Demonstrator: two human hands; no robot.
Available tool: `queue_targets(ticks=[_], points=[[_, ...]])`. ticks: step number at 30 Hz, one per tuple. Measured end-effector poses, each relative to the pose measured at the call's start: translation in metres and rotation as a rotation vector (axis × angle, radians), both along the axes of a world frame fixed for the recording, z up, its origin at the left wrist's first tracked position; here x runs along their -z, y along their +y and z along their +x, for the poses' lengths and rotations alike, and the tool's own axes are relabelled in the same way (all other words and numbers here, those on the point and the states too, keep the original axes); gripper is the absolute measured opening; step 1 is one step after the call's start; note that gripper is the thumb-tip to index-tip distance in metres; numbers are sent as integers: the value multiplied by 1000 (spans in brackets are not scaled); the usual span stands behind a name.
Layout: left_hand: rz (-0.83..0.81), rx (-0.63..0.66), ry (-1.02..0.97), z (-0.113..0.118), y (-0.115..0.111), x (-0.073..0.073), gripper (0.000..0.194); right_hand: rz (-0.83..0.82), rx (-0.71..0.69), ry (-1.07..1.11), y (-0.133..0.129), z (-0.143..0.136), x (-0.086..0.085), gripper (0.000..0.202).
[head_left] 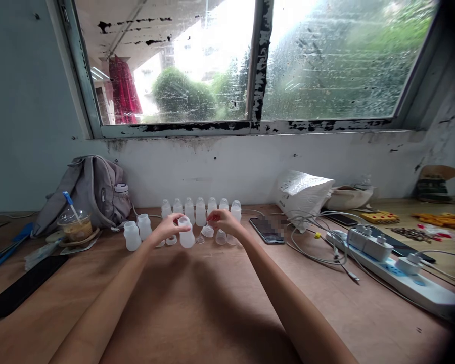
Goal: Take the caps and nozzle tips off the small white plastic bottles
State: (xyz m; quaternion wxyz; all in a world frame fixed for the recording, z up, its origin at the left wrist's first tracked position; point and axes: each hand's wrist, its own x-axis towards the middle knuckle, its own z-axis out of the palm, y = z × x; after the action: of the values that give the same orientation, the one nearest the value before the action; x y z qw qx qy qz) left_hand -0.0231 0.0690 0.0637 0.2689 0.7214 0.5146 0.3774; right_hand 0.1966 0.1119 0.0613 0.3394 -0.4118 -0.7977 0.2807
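Note:
My left hand (170, 226) is closed around the neck of a frosted white baby bottle (187, 237), whose open mouth faces up. In my right hand (222, 221) the fingers pinch the top of a white bottle nipple with its collar (207, 231), just right of that bottle. Two more open bottle bodies, one nearer (132, 236) and one farther (144, 226), stand left of my left hand. White collar rings (171, 240) and clear dome caps (221, 237) lie on the table around my hands. Behind them, several capped bottles (189, 208) stand in a row along the wall.
On the brown table (167, 313), a phone (267, 230), cables (318, 258) and a power strip (402, 273) lie right. A silver-white bag (303, 194) leans at the wall. Left are a backpack (94, 187), a drink cup (75, 226) and a black flat device (25, 285).

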Motion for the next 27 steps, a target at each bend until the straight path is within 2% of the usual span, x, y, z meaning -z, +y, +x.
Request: queue_targets(ticks=[2,5,8,12,16,21,27], points=[[106,-147,73,-12,6,-7,43,11,11,-23,-1,0,0,11],[169,-289,214,-32,17,-16,46,42,28,-81,-2,0,0,10],[166,-415,477,-50,31,-26,46,74,21,-194,-2,-1,4,10],[103,-511,602,-72,53,-34,46,23,-38,-338,0,-7,17,9],[10,-576,685,-86,68,-30,49,-14,-56,-425,-2,-16,29,6],[-79,-588,756,-88,77,-17,50,-23,-57,-515,-7,-20,31,9],[-135,-617,818,-86,78,-10,54,-84,-41,-611,-9,-17,30,29]])
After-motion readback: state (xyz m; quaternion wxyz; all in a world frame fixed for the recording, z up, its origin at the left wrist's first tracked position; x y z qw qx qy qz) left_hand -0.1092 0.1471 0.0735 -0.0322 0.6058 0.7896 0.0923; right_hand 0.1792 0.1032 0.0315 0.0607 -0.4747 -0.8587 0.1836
